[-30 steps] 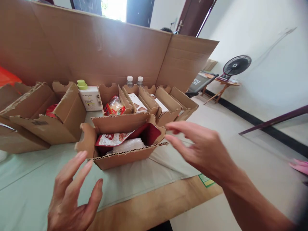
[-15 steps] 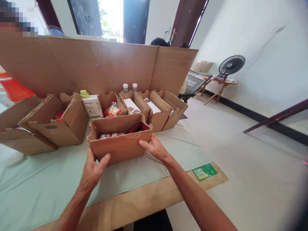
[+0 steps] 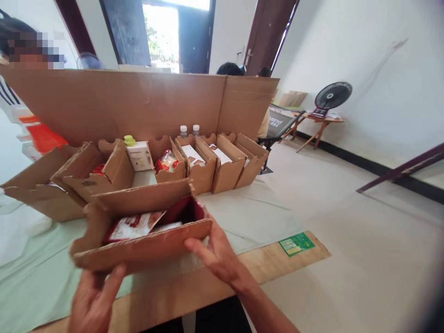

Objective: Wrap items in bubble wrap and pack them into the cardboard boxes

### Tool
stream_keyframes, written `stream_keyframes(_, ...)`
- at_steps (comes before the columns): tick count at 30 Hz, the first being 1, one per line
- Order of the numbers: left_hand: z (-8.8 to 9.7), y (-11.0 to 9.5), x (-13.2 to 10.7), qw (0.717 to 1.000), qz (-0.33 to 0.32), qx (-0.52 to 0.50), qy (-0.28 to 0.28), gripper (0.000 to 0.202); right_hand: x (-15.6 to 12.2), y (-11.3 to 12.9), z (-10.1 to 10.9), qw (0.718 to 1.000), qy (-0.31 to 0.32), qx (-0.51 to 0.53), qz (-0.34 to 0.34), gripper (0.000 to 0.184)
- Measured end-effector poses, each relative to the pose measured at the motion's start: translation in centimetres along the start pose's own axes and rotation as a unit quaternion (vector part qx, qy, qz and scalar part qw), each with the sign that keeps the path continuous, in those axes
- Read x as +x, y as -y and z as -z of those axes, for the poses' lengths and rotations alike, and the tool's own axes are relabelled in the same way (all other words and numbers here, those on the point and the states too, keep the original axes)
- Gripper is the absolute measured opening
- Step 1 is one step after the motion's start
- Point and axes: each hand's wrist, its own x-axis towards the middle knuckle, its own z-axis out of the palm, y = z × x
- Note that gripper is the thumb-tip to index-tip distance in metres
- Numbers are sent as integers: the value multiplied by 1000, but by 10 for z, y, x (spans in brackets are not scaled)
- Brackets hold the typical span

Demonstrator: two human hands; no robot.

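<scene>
Between my hands is an open cardboard box (image 3: 145,247), tilted, its left end lower and nearer to me. My left hand (image 3: 95,296) grips its lower left corner, thumb on the front wall and fingers underneath, partly hidden. At the right end my right hand (image 3: 217,254) holds on, thumb over the front wall and fingers behind the end. Inside lie a red and white printed packet (image 3: 135,225) and a dark red packet or box (image 3: 185,210). Whether the box's underside touches the cloth is hidden.
Several cardboard boxes (image 3: 229,173) stand in a row behind, with a white container with a green cap (image 3: 138,155) among them. A tall cardboard panel (image 3: 156,101) rises at the back. Pale green cloth (image 3: 249,222) covers the table. A person (image 3: 24,41) is beyond the panel.
Both hands have brought the cardboard box away from the row, toward me and to the left. Its left end has swung nearer, and more of its contents shows.
</scene>
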Motion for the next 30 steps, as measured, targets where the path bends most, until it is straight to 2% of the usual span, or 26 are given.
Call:
stream_keyframes(1,-12,-10,7,1000,13,-14,5,74,2,0,8,1000,-26,15,-10,73)
stream_keyframes(3,-41,-25,6,997,8,-46,60,79,-8,-1,30,996,-76,33,-30,68)
stream_keyframes(5,-62,-29,-12,993,5,-46,107,77,-30,-3,49,993,-107,21,-37,66)
stream_keyframes(7,-66,-24,-35,993,20,-26,110,69,-49,-3,54,993,-111,6,-38,69)
stream_keyframes(9,-54,-16,-49,995,37,-18,87,63,-56,-4,43,995,-96,7,-32,74)
stream_keyframes(11,-34,-10,-45,997,38,-29,61,63,-50,-8,20,996,-78,28,-25,74)
stream_keyframes(14,-6,-9,-9,999,-4,-46,4,70,-37,-14,-24,998,-45,50,-21,80)
stream_keyframes(17,9,-8,42,996,-57,-33,-61,73,-43,-20,-59,1000,1,14,2,89)
stream_keyframes(19,10,-5,64,995,-62,-14,-81,76,-57,-27,-70,999,29,-5,27,87)
stream_keyframes(21,4,0,69,996,-52,-9,-76,76,-66,-35,-70,999,33,-19,24,76)
stream_keyframes(24,-8,14,45,999,-2,-6,-51,76,-56,-49,-59,999,-5,-24,-37,61)
stream_keyframes(26,-14,26,18,998,47,7,-35,78,-33,-57,-51,998,-15,-4,-64,64)
stream_keyframes(28,-18,38,-7,998,63,2,-12,78,-7,-63,-47,997,18,27,-70,70)
stream_keyframes(30,-21,46,-24,998,50,-23,9,75,8,-67,-50,994,65,57,-66,67)
